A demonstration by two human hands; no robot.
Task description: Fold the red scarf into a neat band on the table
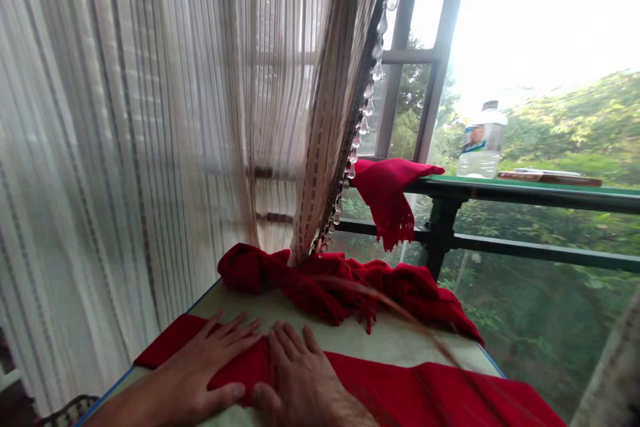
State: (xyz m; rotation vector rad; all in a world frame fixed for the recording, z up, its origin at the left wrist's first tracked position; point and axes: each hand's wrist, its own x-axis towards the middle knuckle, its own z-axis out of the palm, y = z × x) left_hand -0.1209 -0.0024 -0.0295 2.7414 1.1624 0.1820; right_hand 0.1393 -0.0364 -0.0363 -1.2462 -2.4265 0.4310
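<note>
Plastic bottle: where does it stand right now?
The plastic bottle stands on the green ledge at the head view's right, between the hanging red cloth and a flat brown item.

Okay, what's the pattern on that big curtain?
Vertical stripes, some dashed; the head view shows the curtain.

Before you: folded cloth plain red (bunched cloth deeper red); curtain whitish with dark dashed vertical stripes; your tabletop pale green, edged blue; railing dark green
</note>
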